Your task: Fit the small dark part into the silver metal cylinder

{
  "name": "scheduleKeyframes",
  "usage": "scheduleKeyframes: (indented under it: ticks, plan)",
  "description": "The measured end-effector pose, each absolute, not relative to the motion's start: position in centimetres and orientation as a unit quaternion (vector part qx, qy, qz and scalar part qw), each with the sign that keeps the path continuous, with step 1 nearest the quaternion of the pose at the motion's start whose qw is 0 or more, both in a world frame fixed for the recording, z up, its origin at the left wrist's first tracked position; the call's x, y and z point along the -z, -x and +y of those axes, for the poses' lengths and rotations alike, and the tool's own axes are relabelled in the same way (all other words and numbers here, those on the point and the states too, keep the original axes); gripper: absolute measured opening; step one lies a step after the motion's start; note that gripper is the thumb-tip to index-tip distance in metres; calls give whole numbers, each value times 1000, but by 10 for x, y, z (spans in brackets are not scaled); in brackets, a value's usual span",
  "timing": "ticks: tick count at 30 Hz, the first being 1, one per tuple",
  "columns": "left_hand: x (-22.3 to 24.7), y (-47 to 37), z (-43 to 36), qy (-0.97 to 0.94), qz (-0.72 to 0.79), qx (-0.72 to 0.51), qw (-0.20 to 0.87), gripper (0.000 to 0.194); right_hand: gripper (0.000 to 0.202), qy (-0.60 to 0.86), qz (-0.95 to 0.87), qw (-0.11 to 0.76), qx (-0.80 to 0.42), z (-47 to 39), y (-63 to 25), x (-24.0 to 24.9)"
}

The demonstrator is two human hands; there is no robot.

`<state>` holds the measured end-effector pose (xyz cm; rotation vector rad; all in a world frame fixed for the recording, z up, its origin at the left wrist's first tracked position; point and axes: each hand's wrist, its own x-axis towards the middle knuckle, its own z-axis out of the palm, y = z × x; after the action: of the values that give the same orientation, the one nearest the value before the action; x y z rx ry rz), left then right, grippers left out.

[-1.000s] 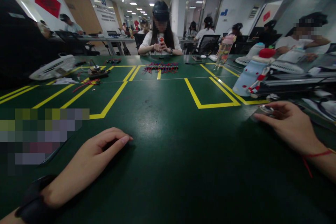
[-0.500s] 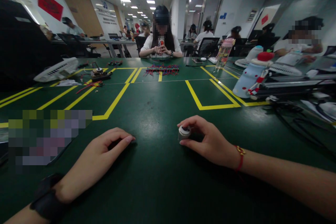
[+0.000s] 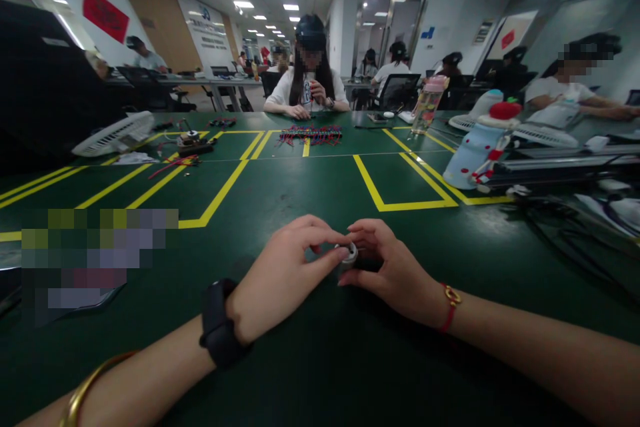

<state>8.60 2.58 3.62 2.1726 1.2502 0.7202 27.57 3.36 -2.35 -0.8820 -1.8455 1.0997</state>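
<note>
Clamping small cylinder (image 3: 352,257) in right grip (image 3: 400,277) — touching its top with left grip (image 3: 290,260), cannot tell if clamped.

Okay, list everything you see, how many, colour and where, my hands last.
cylinder: one, grey-white, between the hands
table: one, green, beneath the hands
tape: several strips, yellow, on the table
wire bundle: one, mostly red and blue, far middle
dotted bottle: one, blue, right
clear bottle: one, pink-lidded, far right
slatted casings: at least two, white, both sides
cables: several, black, right
co-workers: several, mostly white tops, background
chairs: several, black, background
watch: one, black, left wrist
bangle: one, gold, left forearm
bracelet: one, red-gold, right wrist
left hand: one, at cylinder's top
right hand: one, at cylinder's right side
</note>
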Motion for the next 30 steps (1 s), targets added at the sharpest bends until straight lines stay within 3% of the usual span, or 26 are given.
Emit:
scheduleKeyframes:
  ticks: [6, 15, 21, 27, 30]
  plan:
    - [-26, -73, 31, -776, 486, -299, 268, 19, 55, 370, -771, 381, -351, 33, -278, 20]
    - [8, -73, 27, -804, 511, -200, 229, 17, 41, 382, -790, 364, -313, 32, -276, 20]
    - [-12, -47, 24, -737, 554, -240, 304, 30, 46, 446, -729, 397, -335, 37, -309, 6]
    - [-3, 21, 24, -618, 643, -290, 347, 37, 59, 698, -612, 364, -74, 43, -438, 0]
    - [8, 36, 24, -562, 645, -346, 385, 40, 62, 749, -579, 320, -29, 42, -488, 7]
